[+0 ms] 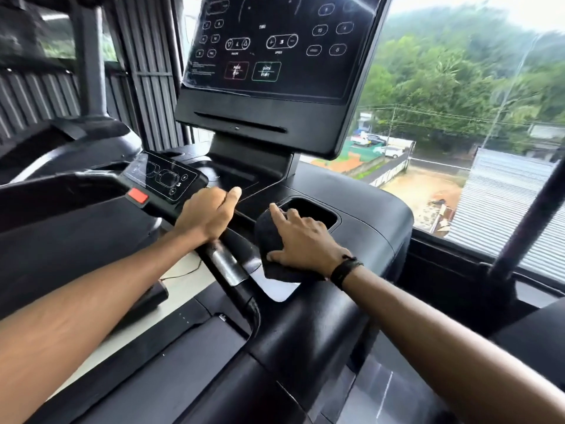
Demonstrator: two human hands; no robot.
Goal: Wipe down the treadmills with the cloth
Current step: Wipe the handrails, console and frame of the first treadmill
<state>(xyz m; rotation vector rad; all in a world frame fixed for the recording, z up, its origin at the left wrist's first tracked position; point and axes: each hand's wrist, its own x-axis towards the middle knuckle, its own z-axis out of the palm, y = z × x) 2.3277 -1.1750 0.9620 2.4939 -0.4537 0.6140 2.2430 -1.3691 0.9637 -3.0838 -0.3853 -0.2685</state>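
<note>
A black treadmill fills the view, its console deck (370, 221) curving across the middle below a tall dark screen (281, 41). My right hand (302, 240) lies spread on a dark cloth (266, 234) and presses it onto the deck beside the cup holder recess (312, 209). My left hand (208, 212) grips the black handlebar (232, 264), its thumb stretched forward along the deck. A dark band sits on my right wrist.
A small side control panel (165, 175) with a red stop tab (138, 197) sits left of my left hand. The running belt (171, 371) lies below. A second machine (76, 142) stands at left. A large window (474, 102) is at right, crossed by a dark bar (532, 215).
</note>
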